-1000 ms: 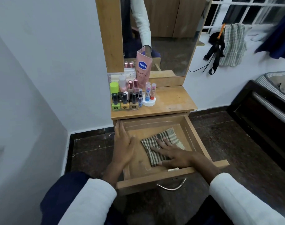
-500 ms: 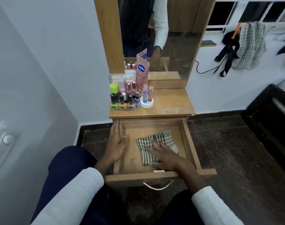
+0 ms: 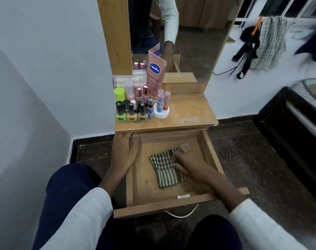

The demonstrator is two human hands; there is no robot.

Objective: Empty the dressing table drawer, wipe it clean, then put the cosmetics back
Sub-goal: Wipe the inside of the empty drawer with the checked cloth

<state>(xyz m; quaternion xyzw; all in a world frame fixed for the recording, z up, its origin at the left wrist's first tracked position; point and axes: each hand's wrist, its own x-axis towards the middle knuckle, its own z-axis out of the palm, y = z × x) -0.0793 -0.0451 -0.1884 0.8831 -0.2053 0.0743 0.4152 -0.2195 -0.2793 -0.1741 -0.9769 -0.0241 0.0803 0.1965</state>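
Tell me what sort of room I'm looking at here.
Probably a bedroom: a wooden dressing table with a tall mirror, cosmetics like the pink Vaseline tube crowded on top, and what looks like a dark bed frame at right.

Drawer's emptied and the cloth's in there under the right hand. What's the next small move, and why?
Probably sweep the striped cloth left across the drawer floor. The right hand presses it near the middle-right, while the bare wood on the left, which shows faint marks, lies uncovered. The left hand rests on the left wall, steadying it. The cosmetics all stand on the tabletop.
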